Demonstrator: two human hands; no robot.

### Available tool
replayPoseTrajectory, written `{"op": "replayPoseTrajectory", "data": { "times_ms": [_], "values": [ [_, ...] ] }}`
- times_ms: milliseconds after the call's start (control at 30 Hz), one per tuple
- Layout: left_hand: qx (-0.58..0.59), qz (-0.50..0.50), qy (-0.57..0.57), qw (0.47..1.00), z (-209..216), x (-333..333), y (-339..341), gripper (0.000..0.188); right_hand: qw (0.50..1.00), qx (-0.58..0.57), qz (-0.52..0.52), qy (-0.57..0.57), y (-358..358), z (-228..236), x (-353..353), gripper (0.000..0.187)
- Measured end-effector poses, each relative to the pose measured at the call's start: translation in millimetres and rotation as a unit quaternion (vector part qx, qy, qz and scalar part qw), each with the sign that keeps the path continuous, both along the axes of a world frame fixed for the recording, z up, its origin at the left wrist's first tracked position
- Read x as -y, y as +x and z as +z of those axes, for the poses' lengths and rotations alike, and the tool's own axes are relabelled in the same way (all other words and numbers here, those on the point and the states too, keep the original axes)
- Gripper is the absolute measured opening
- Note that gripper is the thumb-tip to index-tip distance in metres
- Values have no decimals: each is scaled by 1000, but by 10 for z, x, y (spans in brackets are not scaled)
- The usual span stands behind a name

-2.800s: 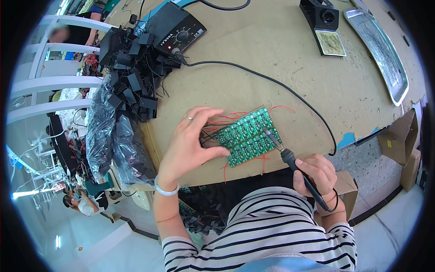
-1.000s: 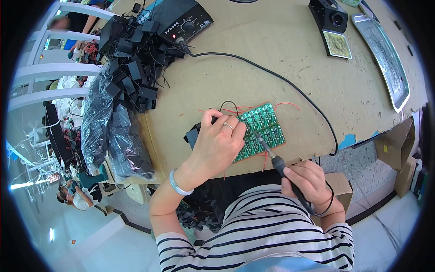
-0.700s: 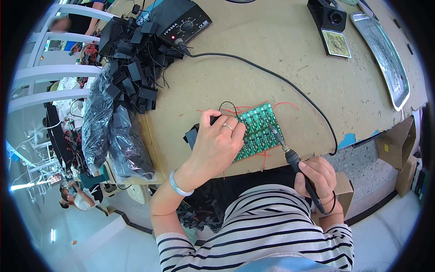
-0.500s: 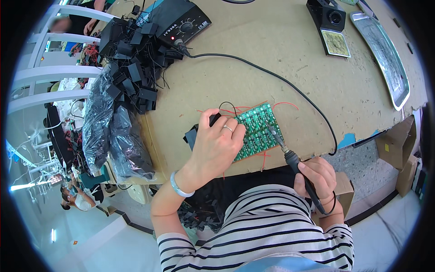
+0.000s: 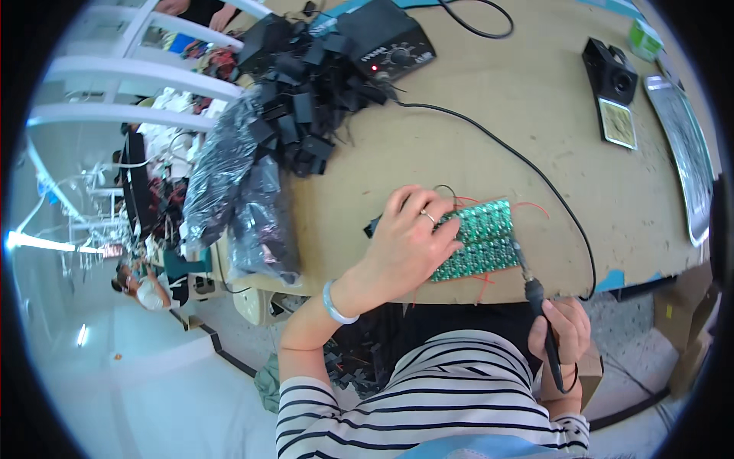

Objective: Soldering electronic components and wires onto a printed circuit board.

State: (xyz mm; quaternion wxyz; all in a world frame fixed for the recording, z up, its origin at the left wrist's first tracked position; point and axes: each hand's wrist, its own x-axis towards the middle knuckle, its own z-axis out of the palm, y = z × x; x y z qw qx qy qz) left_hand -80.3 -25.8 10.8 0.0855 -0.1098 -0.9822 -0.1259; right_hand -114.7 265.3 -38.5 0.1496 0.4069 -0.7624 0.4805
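A green circuit board panel (image 5: 478, 237) with rows of small repeated patterns lies near the table's front edge, red wires sticking out around it. My left hand (image 5: 413, 241) rests over its left side, fingers bent and drawn together; what they pinch is hidden. A dark piece (image 5: 372, 228) pokes out beneath that hand, and a thin black wire (image 5: 444, 187) loops beyond the fingertips. In my right hand (image 5: 566, 329) is a soldering iron (image 5: 534, 291), gripped by its black handle. The iron's tip points at the board's right edge; whether it touches, I cannot tell.
At the far left, a heap of black plastic cases (image 5: 294, 99) with wires lies beside plastic bags (image 5: 264, 222). A soldering station (image 5: 394, 46) glows red; its cable (image 5: 527, 161) arcs across the table. An iron stand (image 5: 612, 84) and metal tray (image 5: 680, 153) are at the right.
The whole view has shifted, so the table things appear farther right. The iron's tip has moved from above the board to its right edge. My left hand stays at the board's left side.
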Motion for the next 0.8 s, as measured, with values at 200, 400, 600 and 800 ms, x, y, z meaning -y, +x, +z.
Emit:
{"op": "replayPoseTrajectory", "data": {
  "times_ms": [200, 400, 600, 800],
  "values": [
    [-261, 305, -88, 911, 339, 1369, -342, 46, 1000, -9, -2, -24, -29, -60, -3, 19],
    [-74, 485, -183, 852, -55, 2454, -599, 58, 999, -25, 7, -34, -35, 8, 52, 20],
    [-102, 456, -190, 864, -269, 1938, -375, 51, 999, 5, -16, -32, -20, -24, 32, 18],
    [-126, 400, -61, 906, -212, 1881, -303, 30, 1000, -6, -4, -19, -37, 28, -28, 17]
  ]
}}
